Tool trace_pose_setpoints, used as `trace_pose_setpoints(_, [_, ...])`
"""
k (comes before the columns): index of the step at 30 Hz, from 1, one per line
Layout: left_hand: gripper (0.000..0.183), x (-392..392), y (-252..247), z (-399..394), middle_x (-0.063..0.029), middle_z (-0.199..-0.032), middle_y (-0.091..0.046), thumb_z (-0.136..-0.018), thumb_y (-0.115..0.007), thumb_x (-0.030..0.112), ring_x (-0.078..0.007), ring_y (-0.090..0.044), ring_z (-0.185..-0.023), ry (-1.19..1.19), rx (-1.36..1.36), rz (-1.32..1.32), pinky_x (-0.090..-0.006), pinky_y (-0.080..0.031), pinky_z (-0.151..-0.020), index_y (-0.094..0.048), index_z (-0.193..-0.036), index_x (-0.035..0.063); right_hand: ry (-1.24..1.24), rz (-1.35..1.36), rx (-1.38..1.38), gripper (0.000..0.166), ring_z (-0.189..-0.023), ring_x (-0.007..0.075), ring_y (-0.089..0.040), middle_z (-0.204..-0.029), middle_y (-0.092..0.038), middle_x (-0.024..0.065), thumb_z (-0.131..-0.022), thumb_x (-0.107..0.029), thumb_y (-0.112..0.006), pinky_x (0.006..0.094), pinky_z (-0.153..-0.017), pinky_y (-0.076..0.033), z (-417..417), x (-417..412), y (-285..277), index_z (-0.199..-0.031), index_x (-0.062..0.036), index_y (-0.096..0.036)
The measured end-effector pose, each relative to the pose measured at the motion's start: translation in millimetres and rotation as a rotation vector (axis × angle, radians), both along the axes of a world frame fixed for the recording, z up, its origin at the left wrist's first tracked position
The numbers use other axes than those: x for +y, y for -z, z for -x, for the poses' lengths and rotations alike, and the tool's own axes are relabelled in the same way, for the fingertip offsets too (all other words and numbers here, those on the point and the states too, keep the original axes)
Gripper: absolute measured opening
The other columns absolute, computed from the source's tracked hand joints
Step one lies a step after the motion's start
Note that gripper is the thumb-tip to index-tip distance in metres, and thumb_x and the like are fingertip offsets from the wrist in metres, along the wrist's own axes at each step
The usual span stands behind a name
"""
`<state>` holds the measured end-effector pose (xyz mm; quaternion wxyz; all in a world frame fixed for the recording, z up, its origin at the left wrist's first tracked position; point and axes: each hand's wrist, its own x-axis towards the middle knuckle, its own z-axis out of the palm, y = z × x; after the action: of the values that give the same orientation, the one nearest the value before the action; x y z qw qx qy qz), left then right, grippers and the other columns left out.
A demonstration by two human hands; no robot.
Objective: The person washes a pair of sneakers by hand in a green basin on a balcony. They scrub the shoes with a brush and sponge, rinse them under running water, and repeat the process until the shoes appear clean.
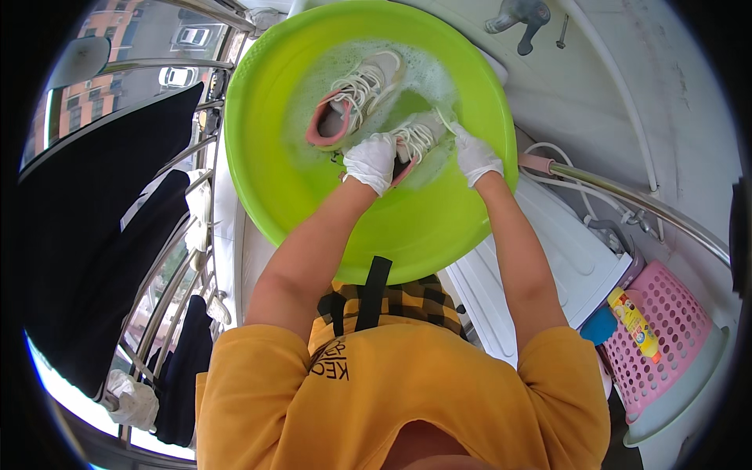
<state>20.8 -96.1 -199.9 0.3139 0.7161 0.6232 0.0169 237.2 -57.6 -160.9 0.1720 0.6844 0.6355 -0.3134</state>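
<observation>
A large green plastic basin [411, 235] with sudsy water stands before me. My left hand [372, 160], in a white glove, grips the collar side of a light sneaker [418, 136] with pink lining and white laces. A brush [445, 120], pale and slim, is in my gloved right hand [477, 154]; its far end meets the toe of that sneaker, partly hidden by foam. The matching sneaker [356, 97] lies to the upper left in the suds, its opening towards me, touched by neither hand.
A metal railing with dark hanging clothes [88, 223] runs along the left. White lidded appliance [558, 247], hoses and a metal rail [646, 205] are at the right. A pink perforated basket [675, 329] and yellow bottle [634, 326] stand lower right. A faucet [523, 20] is on the wall.
</observation>
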Motion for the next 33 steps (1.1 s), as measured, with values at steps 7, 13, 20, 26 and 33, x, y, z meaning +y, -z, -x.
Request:
trace_pose_setpoints(7, [0.036,-6.4,-2.5,5.9,-0.0188,-0.084,-0.063,-0.085,-0.051,0.017,-0.0368,-0.064,-0.072,-0.159,-0.025,0.109,-0.0469,-0.05,-0.059,-0.044,-0.118,0.0065,0.09,-0.009,0.486,0.036,-0.073,0.0339,-0.063,-0.074,-0.06,0.0219,-0.091,-0.023,-0.05,0.0425,-0.066,-0.047,18.8,-59.1,-58.0,-0.127,-0.0211,-0.056])
trace_pose_setpoints(13, [0.045,-12.9,14.6,-10.7,-0.0235,-0.08,-0.063,-0.088,-0.052,0.03,-0.0424,-0.061,-0.07,-0.237,-0.136,0.197,-0.0503,-0.047,-0.061,-0.042,-0.124,0.0053,-0.17,0.059,0.037,0.046,-0.081,0.0363,-0.064,-0.088,-0.065,0.0201,-0.09,-0.017,-0.041,0.0476,-0.071,-0.05,41.9,1.5,-19.3,-0.135,-0.0235,-0.044])
trace_pose_setpoints(20, [0.066,-7.8,28.8,-28.9,-0.0257,-0.084,-0.064,-0.091,-0.046,0.037,-0.0425,-0.062,-0.076,-0.289,-0.136,0.405,-0.0508,-0.047,-0.066,-0.022,-0.141,0.0015,-0.027,0.055,0.119,0.042,-0.087,0.0368,-0.063,-0.096,-0.064,0.0202,-0.091,-0.024,-0.043,0.0473,-0.076,-0.049,32.1,1.4,-10.7,-0.132,-0.0243,-0.048])
trace_pose_setpoints(26, [0.043,8.8,0.9,-8.2,-0.023,-0.082,-0.063,-0.082,-0.062,0.032,-0.0409,-0.062,-0.078,-0.058,-0.117,0.365,-0.0483,-0.048,-0.066,-0.051,-0.109,0.0012,0.017,-0.197,0.36,0.036,-0.076,0.0352,-0.063,-0.085,-0.064,0.019,-0.089,-0.022,-0.052,0.0424,-0.068,-0.049,-6.9,-32.7,-39.8,-0.124,-0.0247,-0.058])
trace_pose_setpoints(33, [0.08,57.6,-27.3,54.0,-0.0221,-0.107,-0.05,-0.064,-0.077,0.035,-0.0382,-0.05,-0.1,-0.208,0.256,-0.476,-0.0446,-0.046,-0.081,-0.038,-0.125,-0.0022,0.024,-0.207,0.251,0.039,-0.079,0.0369,-0.063,-0.086,-0.064,0.0205,-0.093,-0.024,-0.044,0.0451,-0.07,-0.049,67.7,46.4,-34.2,-0.131,-0.0199,-0.051])
